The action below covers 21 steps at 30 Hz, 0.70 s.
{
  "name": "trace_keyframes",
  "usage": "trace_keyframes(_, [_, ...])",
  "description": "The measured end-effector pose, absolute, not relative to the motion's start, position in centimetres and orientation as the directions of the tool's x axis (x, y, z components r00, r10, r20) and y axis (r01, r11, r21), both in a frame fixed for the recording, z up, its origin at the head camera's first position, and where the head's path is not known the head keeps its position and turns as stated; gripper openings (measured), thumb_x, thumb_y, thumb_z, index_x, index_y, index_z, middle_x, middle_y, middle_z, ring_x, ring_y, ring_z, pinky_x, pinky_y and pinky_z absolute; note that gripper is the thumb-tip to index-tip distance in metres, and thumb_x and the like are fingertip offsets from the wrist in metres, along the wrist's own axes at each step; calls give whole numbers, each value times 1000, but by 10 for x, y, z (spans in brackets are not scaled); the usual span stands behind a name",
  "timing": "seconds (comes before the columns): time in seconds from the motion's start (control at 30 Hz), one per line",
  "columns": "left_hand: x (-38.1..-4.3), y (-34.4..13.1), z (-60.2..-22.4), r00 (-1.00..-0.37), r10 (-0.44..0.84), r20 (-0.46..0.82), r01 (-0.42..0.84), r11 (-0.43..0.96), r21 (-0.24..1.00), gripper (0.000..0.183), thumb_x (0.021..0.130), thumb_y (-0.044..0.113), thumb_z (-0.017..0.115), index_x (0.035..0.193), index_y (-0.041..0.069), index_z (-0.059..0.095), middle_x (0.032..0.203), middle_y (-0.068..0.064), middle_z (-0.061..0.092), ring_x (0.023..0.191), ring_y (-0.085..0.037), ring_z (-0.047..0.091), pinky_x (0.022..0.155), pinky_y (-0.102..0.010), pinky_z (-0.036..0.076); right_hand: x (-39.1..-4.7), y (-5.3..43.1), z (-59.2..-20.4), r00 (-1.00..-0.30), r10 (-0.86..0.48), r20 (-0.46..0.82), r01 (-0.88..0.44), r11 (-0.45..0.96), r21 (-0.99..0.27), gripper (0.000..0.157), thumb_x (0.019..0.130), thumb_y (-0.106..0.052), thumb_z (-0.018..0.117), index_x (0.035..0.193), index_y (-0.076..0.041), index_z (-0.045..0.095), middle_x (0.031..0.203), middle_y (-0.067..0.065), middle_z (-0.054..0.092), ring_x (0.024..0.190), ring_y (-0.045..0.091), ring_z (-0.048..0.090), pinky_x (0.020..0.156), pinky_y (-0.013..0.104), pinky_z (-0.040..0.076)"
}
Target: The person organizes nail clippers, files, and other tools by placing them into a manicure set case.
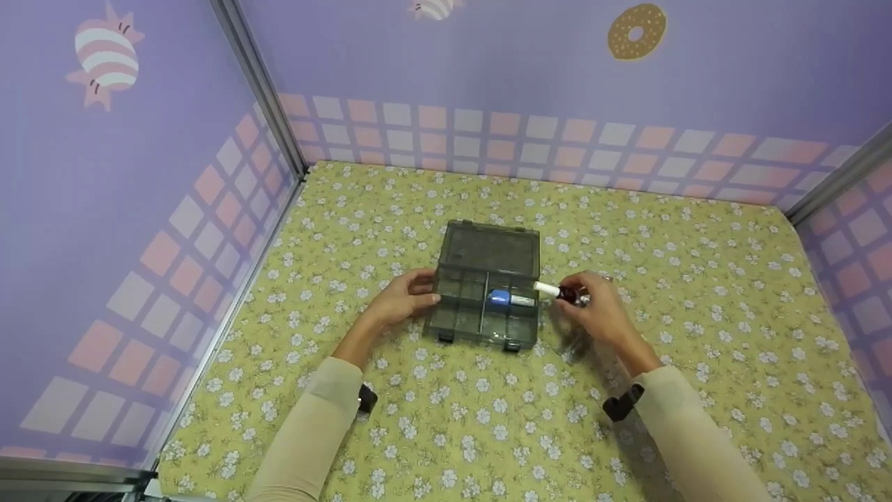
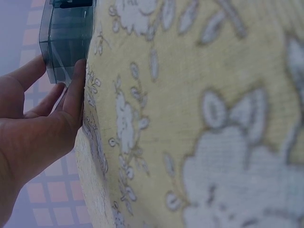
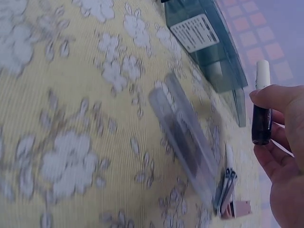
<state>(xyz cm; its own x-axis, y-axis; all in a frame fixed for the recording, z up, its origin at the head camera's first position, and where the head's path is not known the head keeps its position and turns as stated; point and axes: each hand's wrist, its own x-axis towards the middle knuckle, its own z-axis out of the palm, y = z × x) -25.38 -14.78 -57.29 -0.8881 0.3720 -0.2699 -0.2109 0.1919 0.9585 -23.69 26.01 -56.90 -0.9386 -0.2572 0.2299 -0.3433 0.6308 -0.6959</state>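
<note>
A dark nail polish bottle with a long white cap is pinched between the thumb and fingers of my right hand, just off the right side of an organizer box. The box is smoky, see-through and divided into compartments, its lid tipped back. In its right half lies a blue bottle with a pale cap. My left hand touches the left wall of the box with extended fingers and thumb; the left wrist view shows these fingers against the box's end.
Below the right hand lies a clear plastic case or strip. Beyond it are a metal nail clipper and a small pink piece. Flowered cloth covers the table, with purple panels along its back and sides.
</note>
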Motion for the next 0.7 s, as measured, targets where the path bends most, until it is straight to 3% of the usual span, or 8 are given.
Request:
trace_keyframes(0.3, [-253,-149,-573,-889,370,-269,-204,206,957,68,104,16,72,163,9,39,165,-14,41,150,-33,42,112,-51,48,-248,232,-566,-919,-302,254,-393,632,-668,28,94,-13,84,117,-2,73,109,12,71,98,30,69,87,50,59])
trace_keyframes(0.7, [-253,-149,-573,-887,377,-267,-208,191,959,68,104,14,71,163,8,39,165,-14,41,150,-33,42,113,-50,47,-258,202,-561,-920,-328,214,-375,583,-721,28,96,-14,82,119,-2,72,111,12,68,102,31,68,89,50,59])
